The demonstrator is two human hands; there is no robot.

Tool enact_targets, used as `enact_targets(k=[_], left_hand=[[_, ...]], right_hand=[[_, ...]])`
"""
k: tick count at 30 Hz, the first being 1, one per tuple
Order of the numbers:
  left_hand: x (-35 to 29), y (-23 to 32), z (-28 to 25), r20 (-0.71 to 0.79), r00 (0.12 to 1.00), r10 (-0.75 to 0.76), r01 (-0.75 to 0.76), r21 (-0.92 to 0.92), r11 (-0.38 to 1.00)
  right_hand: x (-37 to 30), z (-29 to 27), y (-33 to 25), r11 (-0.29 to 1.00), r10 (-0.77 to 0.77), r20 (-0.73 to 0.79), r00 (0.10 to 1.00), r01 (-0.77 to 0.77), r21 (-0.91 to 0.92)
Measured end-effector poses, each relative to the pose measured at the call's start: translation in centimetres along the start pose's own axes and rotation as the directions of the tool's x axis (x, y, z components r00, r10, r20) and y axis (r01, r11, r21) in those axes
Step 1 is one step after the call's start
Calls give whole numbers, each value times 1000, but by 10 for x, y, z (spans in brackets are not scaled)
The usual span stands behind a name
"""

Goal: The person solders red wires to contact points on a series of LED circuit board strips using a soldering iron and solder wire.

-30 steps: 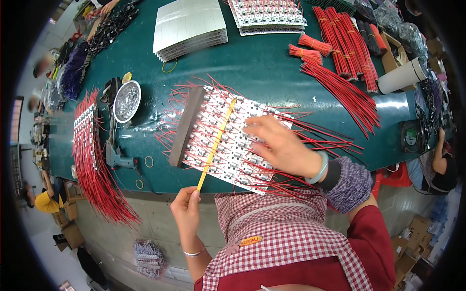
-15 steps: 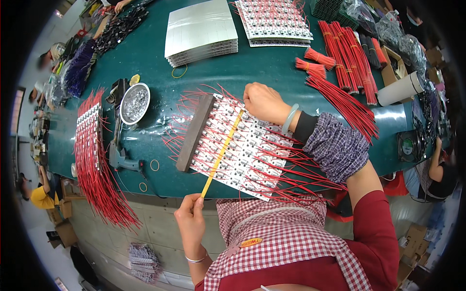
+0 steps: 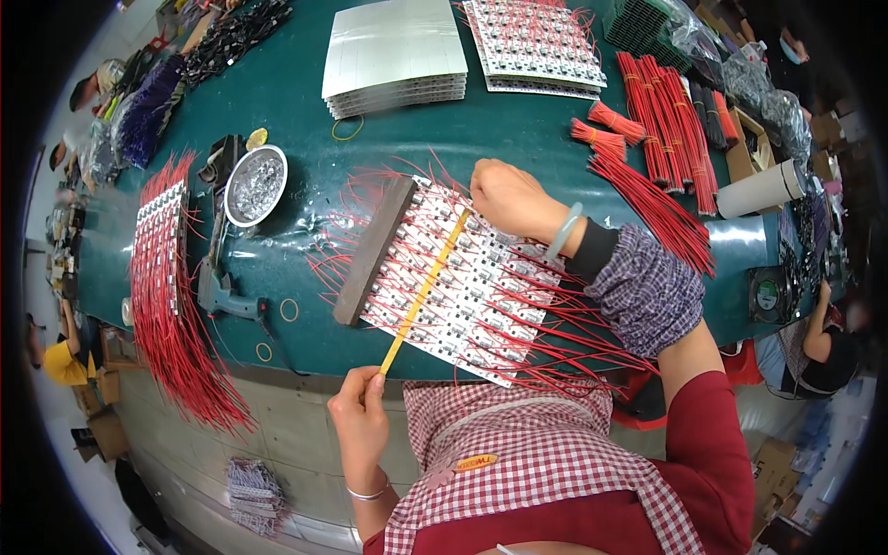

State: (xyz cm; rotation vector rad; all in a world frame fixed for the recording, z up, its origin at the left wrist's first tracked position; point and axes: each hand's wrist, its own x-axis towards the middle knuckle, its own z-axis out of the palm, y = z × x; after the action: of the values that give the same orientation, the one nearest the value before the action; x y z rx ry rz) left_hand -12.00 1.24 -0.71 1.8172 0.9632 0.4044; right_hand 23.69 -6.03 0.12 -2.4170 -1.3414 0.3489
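Note:
A panel of white circuit boards [image 3: 476, 319] with many red wires lies tilted at the table's near edge. Across it runs a narrow yellow strip [image 3: 425, 289], drawn straight. My left hand [image 3: 359, 412], just off the table edge, pinches the strip's lower end between thumb and fingers. At the panel's far edge my right hand [image 3: 511, 196] is closed at the strip's upper end, its fingertips partly hidden beneath it. A dark grey bar [image 3: 375, 252] rests along the panel's left side, over some of the wires.
To the left lie a wired board panel [image 3: 159, 245], a blue-handled tool [image 3: 229, 301] and a bowl of metal bits [image 3: 256, 187]. Stacked panels [image 3: 396, 51] stand at the back; red wire bundles [image 3: 661, 120] lie at the right. Other people sit around the sides.
The whole view has shifted a little. Both hands keep their places on the yellow strip, and the panel and bar look unmoved.

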Motion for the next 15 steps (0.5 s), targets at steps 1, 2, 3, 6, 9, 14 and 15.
enact_targets(k=[1,2,3,6,9,14,15], left_hand=[[1,-2,-1,1,1000,9,-9,-15,1000],[1,-3,-1,3,1000,18,-18,-31,999],[2,-3,-1,3,1000,16,-16,-33,999],[2,-2,-1,2,1000,8,-8,-44,999],[0,2,-3,7,1000,2,-1,-31,1000],[-9,9,-13,-15,999,-40,41,19,999],[-11,8,-14,-19,999,-44,45,17,999]], right_hand=[[-2,-1,0,1000,-2,5,1000,2,-7],[-6,-2,-2,996,24,-4,1000,-24,85],[-9,-3,-3,982,54,-13,998,-51,181],[-11,1,-8,993,25,-4,1000,-25,113],[-10,-4,-14,1000,22,17,1000,-23,21],[-13,3,-16,998,-3,-59,998,-1,-65],[-14,4,-20,994,-9,-85,996,-1,-111]])
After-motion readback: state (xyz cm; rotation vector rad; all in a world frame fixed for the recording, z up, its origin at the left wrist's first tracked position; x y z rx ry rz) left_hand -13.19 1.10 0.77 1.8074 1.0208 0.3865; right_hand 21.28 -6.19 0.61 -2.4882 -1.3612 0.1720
